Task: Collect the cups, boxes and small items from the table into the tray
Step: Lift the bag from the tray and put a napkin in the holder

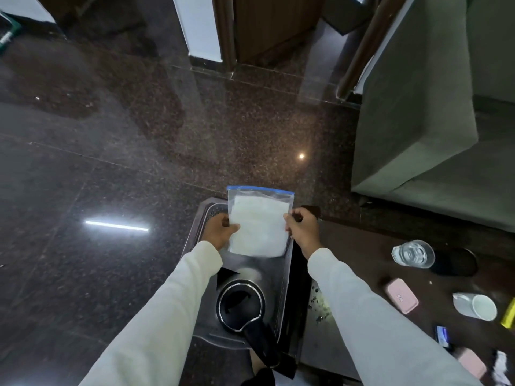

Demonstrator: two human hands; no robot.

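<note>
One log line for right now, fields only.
left hand: grips zip bag | right hand: grips same | bag: over tray | on table: glass, white cup, pink box

Both hands are gripping the zip bag by its side edges over the far end of the tray, so the left hand and right hand are blocking each other's inward path. Nearer the body than the hands, a black kettle is filling the tray's near half. Right of the right hand, a clear cup, pink box and white mug are crowding what is probably the table.
</note>
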